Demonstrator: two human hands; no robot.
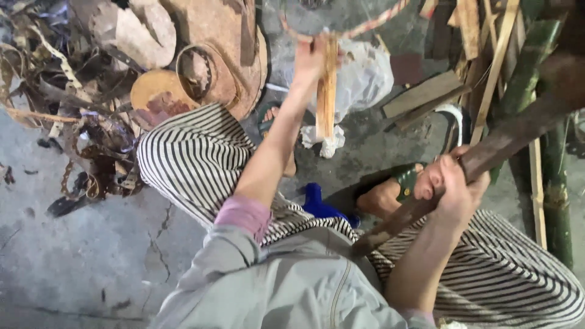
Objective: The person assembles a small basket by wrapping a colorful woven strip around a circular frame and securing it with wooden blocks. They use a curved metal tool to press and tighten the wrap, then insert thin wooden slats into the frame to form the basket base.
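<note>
My left hand (309,60) is raised in front of me and grips a short split strip of pale wood (326,91), held upright. My right hand (454,183) is closed around the dark wooden handle (487,149) of a long tool that slants up to the right; its head is blurred at the frame's upper right edge. Below the hands are my legs in black-and-white striped trousers (195,158), with sandalled feet on the concrete floor.
A heap of bark, wood scraps and coiled strips (91,73) lies at upper left. Green bamboo poles (551,176) and thin wood slats stand at right. A white plastic bag (365,76) sits behind the strip, a blue object (317,204) between my knees.
</note>
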